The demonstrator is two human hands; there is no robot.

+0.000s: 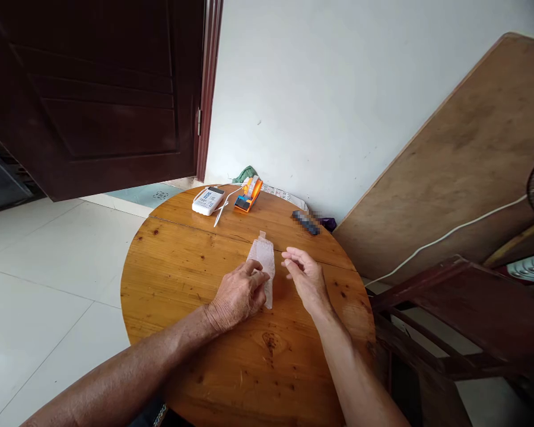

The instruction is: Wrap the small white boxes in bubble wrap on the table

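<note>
1. The white power bank (207,201) lies at the tabletop's (169,279) far left edge, its cable (221,213) looped beside it. A sleeve or forearm catching that loop could drag the power bank towards the edge.

2. The left hand (244,290) rests over the lower part of the wrapped packet, fingers bent down onto it. Whether they pinch it or merely press is hidden from this angle. Too light a pressure could let the packet skid on the smooth wood; too heavy a one could crush the wrapping.

3. The orange tape dispenser (248,194) sits near the far edge, close to the wall and beyond both hands. Reaching for it carelessly might knock it off the back.

4. The packet (263,252), pale and translucent, lies mid-tabletop under the left hand, with a narrow flap sticking out at its far end. If that flap is sticky, it could cling to the wood or a finger.

5. The right hand (308,277) hovers just right of the packet, fingers loosely curled with a narrow gap and nothing visible between them. Coming in crooked, they could crease or tear the thin wrapping.
</note>
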